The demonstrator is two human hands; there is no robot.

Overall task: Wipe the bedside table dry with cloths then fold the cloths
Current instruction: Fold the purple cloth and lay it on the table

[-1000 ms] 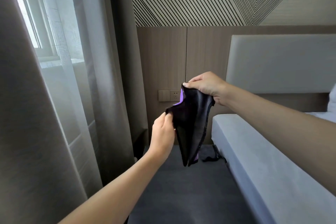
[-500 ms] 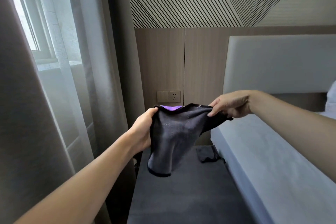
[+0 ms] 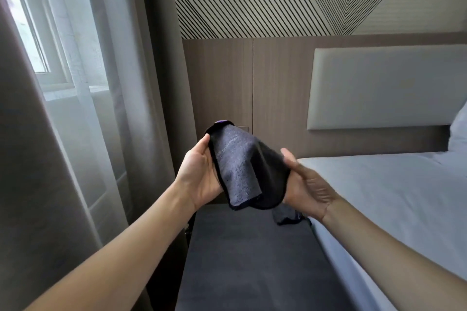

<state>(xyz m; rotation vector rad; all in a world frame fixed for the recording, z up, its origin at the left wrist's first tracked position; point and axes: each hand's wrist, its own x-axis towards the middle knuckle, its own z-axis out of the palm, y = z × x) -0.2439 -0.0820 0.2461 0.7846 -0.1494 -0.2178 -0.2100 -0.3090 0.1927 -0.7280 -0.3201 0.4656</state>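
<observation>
A dark grey cloth [image 3: 240,166] with a purple underside is held in the air above the far end of the dark bedside table [image 3: 247,260]. My left hand [image 3: 202,177] grips its left edge, thumb on top. My right hand [image 3: 303,184] supports its right side from beneath, palm up, fingers under the fabric. The cloth is doubled over, one flap hanging down in front. A second dark cloth [image 3: 288,216] lies crumpled on the table's far right corner, partly hidden by my right hand.
A white bed [image 3: 391,197] runs along the table's right side, with a padded headboard [image 3: 379,88] behind. Grey curtains [image 3: 141,83] and a window [image 3: 27,33] stand on the left. A wood wall panel [image 3: 222,83] backs the table.
The cloth was stretched out wide between both hands; now the hands have come closer together and lower, and the cloth is folded over between them. The view has tilted down.
</observation>
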